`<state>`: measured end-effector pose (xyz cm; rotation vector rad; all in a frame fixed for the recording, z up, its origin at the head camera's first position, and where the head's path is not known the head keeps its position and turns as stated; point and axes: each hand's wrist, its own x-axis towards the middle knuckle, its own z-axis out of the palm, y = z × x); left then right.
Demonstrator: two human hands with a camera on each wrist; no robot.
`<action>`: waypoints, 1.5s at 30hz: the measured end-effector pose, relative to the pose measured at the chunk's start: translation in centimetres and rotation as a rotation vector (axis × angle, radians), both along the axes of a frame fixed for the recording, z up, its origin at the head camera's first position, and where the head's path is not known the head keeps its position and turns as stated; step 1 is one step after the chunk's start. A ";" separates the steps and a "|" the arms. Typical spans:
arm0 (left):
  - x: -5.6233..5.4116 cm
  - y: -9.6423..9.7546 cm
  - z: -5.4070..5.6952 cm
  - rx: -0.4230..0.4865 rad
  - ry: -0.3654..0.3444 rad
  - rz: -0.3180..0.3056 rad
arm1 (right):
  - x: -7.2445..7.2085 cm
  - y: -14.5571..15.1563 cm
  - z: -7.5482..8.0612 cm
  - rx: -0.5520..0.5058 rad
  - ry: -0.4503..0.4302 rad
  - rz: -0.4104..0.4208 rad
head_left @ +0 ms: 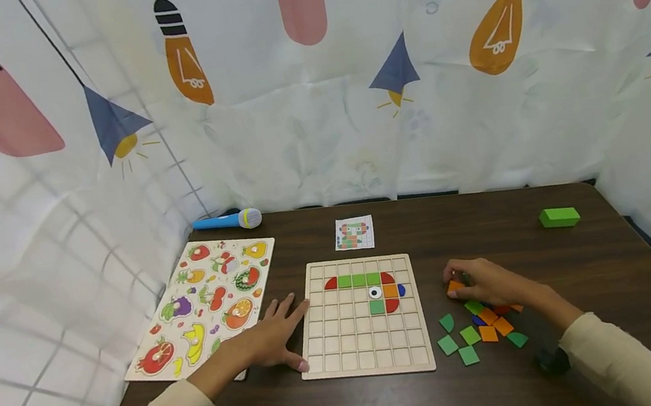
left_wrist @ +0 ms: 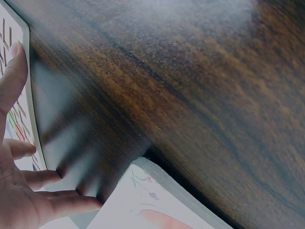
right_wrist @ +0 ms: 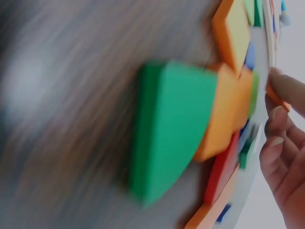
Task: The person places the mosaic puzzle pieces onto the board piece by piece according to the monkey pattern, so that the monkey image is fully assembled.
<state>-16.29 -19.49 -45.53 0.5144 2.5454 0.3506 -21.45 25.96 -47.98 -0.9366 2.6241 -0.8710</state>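
Observation:
A light wooden grid board [head_left: 358, 345] lies on the table with green, red, orange and blue tiles and an eye tile [head_left: 375, 292] in its upper rows. My left hand [head_left: 274, 337] rests with spread fingers at the board's left edge, the thumb on its lower left corner. In the right wrist view, my right hand [right_wrist: 288, 143] pinches an orange tile [right_wrist: 275, 95] between thumb and fingers. Below that hand lies a loose pile of tiles, among them a green quarter-round tile [right_wrist: 178, 124], a red tile [right_wrist: 221, 167] and several orange square tiles [head_left: 488, 333].
Left of the grid board lies a fruit picture board [head_left: 217, 277], with a blue toy microphone [head_left: 218, 222] behind it. A small pattern card [head_left: 354, 233] sits beyond the grid board. Toward the back right is a green block [head_left: 559, 217]. Patterned curtains [head_left: 317, 142] border the table.

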 end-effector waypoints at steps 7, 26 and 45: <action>0.0 0.1 -0.2 -0.006 -0.002 0.009 | -0.4 -3.9 0.8 -0.026 -0.044 0.000; 0.1 0.2 0.0 -0.022 0.004 0.020 | -2.3 -16.0 1.1 -0.100 -0.111 0.019; 0.0 0.3 -0.1 -0.046 0.010 0.019 | -2.2 -22.1 -0.2 -0.084 -0.111 -0.109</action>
